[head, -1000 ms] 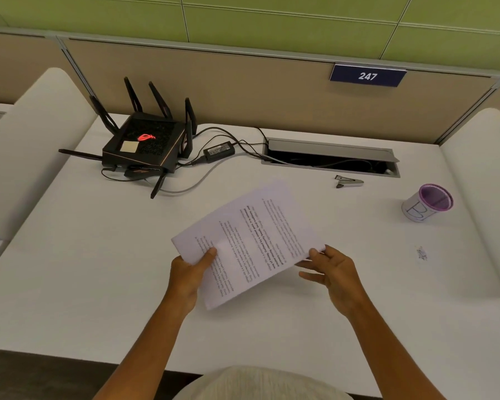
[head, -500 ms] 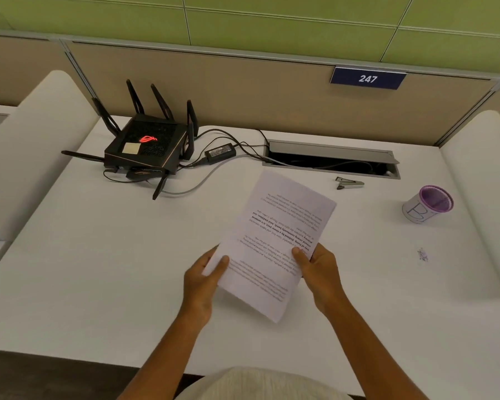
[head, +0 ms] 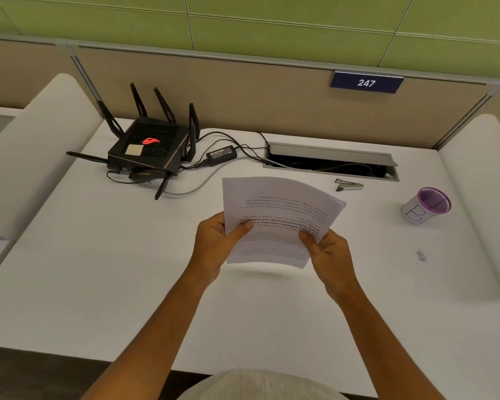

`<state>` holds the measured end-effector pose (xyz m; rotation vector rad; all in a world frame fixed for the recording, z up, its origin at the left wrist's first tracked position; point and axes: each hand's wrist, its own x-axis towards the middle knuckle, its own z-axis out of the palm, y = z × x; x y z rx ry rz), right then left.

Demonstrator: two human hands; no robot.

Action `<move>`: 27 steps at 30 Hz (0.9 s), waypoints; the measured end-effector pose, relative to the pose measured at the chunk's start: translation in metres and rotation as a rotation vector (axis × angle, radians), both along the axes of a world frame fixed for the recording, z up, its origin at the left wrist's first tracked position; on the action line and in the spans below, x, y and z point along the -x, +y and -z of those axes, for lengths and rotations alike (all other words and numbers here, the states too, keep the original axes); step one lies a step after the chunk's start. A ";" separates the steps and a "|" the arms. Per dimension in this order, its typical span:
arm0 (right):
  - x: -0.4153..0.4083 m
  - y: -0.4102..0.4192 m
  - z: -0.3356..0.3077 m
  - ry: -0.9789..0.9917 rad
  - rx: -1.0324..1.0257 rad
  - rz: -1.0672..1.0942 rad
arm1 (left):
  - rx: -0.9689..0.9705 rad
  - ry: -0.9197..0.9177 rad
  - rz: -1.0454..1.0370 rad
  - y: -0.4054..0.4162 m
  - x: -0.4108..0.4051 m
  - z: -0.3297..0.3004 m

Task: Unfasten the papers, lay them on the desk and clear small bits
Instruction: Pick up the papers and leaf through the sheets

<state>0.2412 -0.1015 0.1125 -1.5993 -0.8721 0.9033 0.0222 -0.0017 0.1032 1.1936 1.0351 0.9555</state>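
Head view: left hand (head: 214, 243) and right hand (head: 329, 255) pinch bowed white printed papers (head: 277, 215) above smooth white table (head: 98, 269); metal staple remover (head: 349, 185) beyond.

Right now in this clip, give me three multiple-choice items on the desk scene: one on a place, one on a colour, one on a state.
1. Where does the staple remover lie?
A. Just in front of the cable tray
B. On top of the router
C. Inside the cup

2. What colour is the rim of the cup?
A. Green
B. Purple
C. Orange

3. How are the papers at this moment?
A. Flat on the desk
B. Held off the desk by both hands
C. Tucked under the router

Answers:
1. A, since the small metal tool rests on the desk beside the tray's near edge.
2. B, since the cup's rim and inside are purple.
3. B, since the left hand and right hand grip the near end and a shadow falls below the sheets.
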 end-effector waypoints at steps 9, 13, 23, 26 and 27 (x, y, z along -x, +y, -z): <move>0.011 -0.014 0.037 0.019 0.076 0.058 | 0.112 0.094 -0.033 -0.027 -0.012 0.034; 0.006 -0.012 0.035 0.014 0.045 0.086 | 0.090 0.087 -0.033 -0.026 -0.014 0.030; 0.006 -0.020 0.052 0.042 0.086 0.020 | 0.174 0.114 -0.025 -0.036 -0.010 0.040; -0.006 -0.024 0.052 0.051 0.075 -0.044 | 0.189 0.093 -0.079 -0.033 -0.003 0.040; -0.011 -0.026 0.053 0.064 0.077 -0.061 | 0.202 0.073 -0.111 -0.032 -0.001 0.040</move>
